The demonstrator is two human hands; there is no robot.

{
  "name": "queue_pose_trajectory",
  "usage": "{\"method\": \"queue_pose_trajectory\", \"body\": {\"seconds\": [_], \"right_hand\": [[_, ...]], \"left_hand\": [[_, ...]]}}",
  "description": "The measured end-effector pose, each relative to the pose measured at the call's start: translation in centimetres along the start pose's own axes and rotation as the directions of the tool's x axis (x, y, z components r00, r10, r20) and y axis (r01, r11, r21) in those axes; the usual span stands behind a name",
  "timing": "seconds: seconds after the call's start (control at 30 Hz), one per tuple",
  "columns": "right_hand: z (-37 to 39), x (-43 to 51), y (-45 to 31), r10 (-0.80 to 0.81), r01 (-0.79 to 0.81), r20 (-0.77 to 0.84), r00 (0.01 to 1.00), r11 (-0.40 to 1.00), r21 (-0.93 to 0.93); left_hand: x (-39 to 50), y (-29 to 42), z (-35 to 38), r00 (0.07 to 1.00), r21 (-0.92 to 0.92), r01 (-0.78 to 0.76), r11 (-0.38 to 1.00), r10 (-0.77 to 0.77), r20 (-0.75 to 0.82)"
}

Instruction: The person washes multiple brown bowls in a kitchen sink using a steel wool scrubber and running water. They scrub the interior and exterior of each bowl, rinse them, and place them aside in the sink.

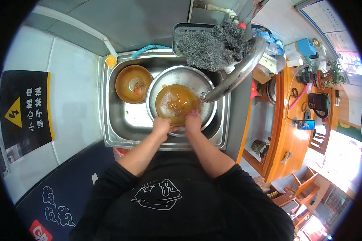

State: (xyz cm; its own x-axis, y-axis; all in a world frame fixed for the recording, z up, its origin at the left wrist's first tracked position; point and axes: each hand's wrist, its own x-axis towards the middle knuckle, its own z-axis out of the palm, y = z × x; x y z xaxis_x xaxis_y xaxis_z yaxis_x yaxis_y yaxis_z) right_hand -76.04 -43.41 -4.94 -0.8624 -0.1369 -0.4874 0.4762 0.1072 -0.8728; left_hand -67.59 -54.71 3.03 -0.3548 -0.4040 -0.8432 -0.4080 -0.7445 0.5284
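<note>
Over a round stainless steel basin [210,120] of sudsy water, an amber-brown bowl [175,102] is held under the faucet [232,82], whose mouth is at its right rim. My left hand [163,127] grips the bowl's near left edge. At the near right edge, my right hand [193,121] is on the rim, slightly blurred. Foam and water lie inside the bowl. A second brown bowl [122,86], with reddish and pale matter in it, rests in the stainless steel sink [132,120] to the left of the basin.
Steel wool scourers [205,46] are heaped on a dark rack [176,37] behind the basin. A yellow scrubber [111,61] is at the sink's back left corner, near a blue corrugated hose [149,48]. A wooden counter [285,144] with a kettle [319,104] is at the right.
</note>
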Motion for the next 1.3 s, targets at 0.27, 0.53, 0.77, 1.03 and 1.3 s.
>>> {"method": "queue_pose_trajectory", "body": {"seconds": [0.27,0.53,0.77,1.03,1.3], "right_hand": [[-0.3,1.6,-11.6,0.461,-0.259,0.332,0.823,0.824,-0.504],[-1.1,5.3,-13.7,0.633,-0.324,0.341,0.695,0.699,-0.638],[-0.5,8.5,-13.4,0.626,-0.377,0.466,0.625,0.765,-0.522],[1.5,10.7,-2.7,-0.338,0.59,0.485,0.807,0.507,-0.629],[4.3,-2.0,-14.8,-0.418,0.647,0.538,0.732,0.672,-0.359]], "left_hand": [[5.4,6.7,-5.3,0.893,0.877,-0.35,0.33,0.401,0.205],[-3.8,6.6,-2.8,0.392,0.488,-0.866,-0.113,0.451,0.802],[-3.3,7.0,-1.9,0.69,0.713,-0.701,0.033,0.284,0.666],[-3.2,7.2,-3.0,0.959,0.075,0.002,0.997,-0.023,0.282],[-3.0,6.7,-3.3,0.96,-0.082,0.07,0.994,-0.044,0.277]]}}
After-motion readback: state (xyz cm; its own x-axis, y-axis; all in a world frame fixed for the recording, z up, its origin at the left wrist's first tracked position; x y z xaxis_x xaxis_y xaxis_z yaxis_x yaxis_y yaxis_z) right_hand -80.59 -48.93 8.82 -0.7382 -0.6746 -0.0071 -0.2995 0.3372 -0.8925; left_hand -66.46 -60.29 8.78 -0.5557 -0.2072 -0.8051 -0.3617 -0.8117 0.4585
